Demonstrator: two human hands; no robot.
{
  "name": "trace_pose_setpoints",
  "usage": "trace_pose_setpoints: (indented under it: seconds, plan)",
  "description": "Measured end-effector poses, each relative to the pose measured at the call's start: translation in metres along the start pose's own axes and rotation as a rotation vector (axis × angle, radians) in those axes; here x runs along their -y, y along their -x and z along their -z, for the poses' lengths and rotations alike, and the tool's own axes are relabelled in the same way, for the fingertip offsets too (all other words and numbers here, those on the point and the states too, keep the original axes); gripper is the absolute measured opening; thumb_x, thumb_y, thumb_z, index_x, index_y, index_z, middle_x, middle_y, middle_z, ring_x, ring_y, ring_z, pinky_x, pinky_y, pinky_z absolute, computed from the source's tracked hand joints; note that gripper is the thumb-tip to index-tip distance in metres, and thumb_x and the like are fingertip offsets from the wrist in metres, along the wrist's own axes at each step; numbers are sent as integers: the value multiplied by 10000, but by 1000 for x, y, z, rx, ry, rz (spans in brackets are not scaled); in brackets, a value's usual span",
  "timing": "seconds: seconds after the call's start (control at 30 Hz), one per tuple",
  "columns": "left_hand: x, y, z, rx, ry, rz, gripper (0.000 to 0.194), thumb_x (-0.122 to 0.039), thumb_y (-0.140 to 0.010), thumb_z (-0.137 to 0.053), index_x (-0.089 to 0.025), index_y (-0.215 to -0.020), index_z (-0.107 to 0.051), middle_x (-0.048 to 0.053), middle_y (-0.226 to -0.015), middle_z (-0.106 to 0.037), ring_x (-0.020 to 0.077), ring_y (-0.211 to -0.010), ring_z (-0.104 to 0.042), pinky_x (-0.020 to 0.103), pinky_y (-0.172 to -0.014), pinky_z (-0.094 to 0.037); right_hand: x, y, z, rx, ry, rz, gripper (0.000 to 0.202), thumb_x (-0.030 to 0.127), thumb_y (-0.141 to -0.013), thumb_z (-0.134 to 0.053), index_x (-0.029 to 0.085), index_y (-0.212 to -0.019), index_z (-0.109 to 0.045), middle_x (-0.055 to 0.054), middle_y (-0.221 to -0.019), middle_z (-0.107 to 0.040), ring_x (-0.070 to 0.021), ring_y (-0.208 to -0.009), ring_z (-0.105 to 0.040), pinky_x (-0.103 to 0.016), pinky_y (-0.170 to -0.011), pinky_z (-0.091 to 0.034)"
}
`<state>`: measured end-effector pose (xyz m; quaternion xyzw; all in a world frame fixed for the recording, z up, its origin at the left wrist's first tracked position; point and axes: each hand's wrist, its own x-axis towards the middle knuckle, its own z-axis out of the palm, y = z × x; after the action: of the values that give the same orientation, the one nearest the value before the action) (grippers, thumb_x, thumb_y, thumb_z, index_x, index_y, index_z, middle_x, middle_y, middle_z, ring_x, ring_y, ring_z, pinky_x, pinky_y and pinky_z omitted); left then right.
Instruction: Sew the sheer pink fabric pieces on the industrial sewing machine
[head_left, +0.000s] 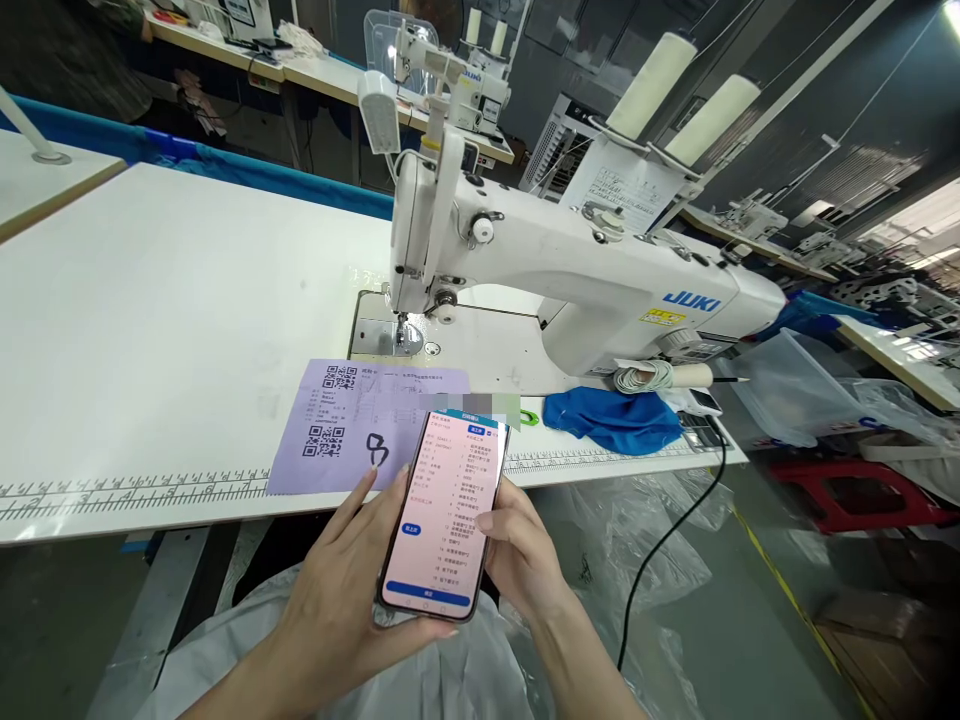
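The left hand (337, 590) is clamping its grip on the phone (427, 500); the right hand (532, 565) is apparently thumbing it, its partly hidden grip leaving closure unclear. Tapping is calling for steadiness.

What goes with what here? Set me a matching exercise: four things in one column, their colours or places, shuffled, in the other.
Things:
1. phone
2. paper
3. cloth
4. cones

Colours or places:
A. blue
B. above the sewing machine
C. between left hand and right hand
D. purple

Pairs: 1-C, 2-D, 3-A, 4-B
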<state>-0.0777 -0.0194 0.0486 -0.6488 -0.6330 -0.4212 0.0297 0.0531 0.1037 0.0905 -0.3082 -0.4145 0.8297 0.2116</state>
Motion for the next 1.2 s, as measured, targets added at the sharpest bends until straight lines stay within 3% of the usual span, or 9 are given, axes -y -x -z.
trace_pose_setpoints:
  seconds: [0.33, 0.6, 0.73, 0.87, 1.03, 1.2]
  plan:
    - [0, 0, -1, 1, -9, -8, 987, -520, -841, -662, -30, -1525, -146, 202, -1418, -512, 281, -1292, -529, 457, -1195, -302, 2, 1, 2, 35, 0, -14, 435, 170, -670, -626, 214, -1096, -703, -44, -947, -749, -270, -937, -680, -390, -833, -523]
    - [-1, 1, -1, 6, 15, -6, 989, -486, -831, -686, -17, -1521, -154, 207, -1449, -473, 282, -1410, -377, 440, -1215, -257, 6, 2, 2, 92, -80, -14, 427, 250, -727, -598, 212, -1141, -697, -64, -1058, -730, -294, -1015, -660, -412, -886, -512]
    - [-7, 4, 0, 108, 134, 145, 943, -358, -869, -647, -90, -1549, -50, 191, -1534, -354, 311, -1442, -309, 487, -1179, -319, 6, 2, 5, 125, -99, 4, 413, 289, -767, -614, 233, -1169, -689, -61, -1131, -711, -301, -1097, -628, -411, -932, -496]
    - [-13, 6, 2, 208, 375, 318, 883, -301, -903, -569, -207, -1558, 15, 142, -1607, -192, 346, -1466, -231, 565, -1152, -328, 4, -1, 2, 72, -116, 7, 391, 331, -796, -620, 251, -1173, -687, -50, -1162, -703, -307, -1141, -606, -418, -950, -493]
    - [-12, 4, 5, 215, 511, 404, 793, -238, -941, -486, -275, -1556, 13, 78, -1627, -140, 313, -1491, -155, 556, -1203, -219, 7, -7, -3, 40, -98, -6, 397, 348, -777, -644, 258, -1161, -690, -39, -1191, -693, -315, -1175, -587, -415, -943, -501]
    - [-10, 6, 7, 232, 536, 455, 819, -278, -937, -533, -293, -1555, 4, 78, -1630, -128, 327, -1488, -160, 549, -1204, -220, 9, -8, -6, 45, -89, -17, 439, 322, -762, -618, 247, -1192, -670, -44, -1184, -696, -320, -1163, -597, -420, -920, -513]
